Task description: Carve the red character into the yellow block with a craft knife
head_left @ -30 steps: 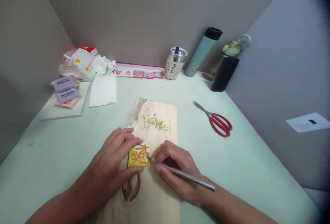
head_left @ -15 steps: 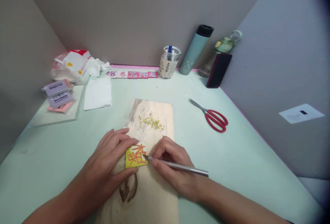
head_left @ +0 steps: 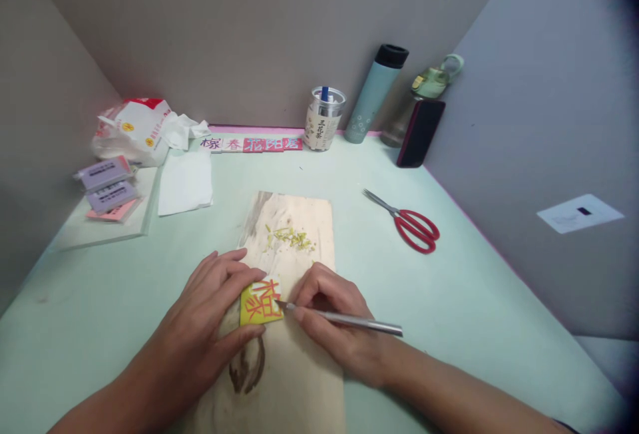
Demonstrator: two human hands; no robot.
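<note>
A small yellow square carving block (head_left: 248,314) with a red-outlined character and a partly white top lies on a wooden board (head_left: 309,367). My left hand (head_left: 217,304) grips its left side, fingers at the upper edge and thumb at the lower. In my right hand (head_left: 334,321) is a silver craft knife (head_left: 359,321), held like a pen. Its blade tip touches or hovers just over the right part of the character; I cannot tell which. Yellow-green shavings (head_left: 292,239) are scattered on the board above the block.
Red-handled scissors (head_left: 417,229) lie to the right. Along the back stand a plastic cup with pens (head_left: 323,124), a blue bottle (head_left: 374,98), a green-lidded bottle (head_left: 432,84) and a phone (head_left: 422,133). Finished-looking character tiles (head_left: 254,144), tissue (head_left: 186,184) and packaged blocks (head_left: 112,196) sit left.
The view has shifted slightly. Both hands keep their hold, and the knife tip stays at nearly the same spot on the block.
</note>
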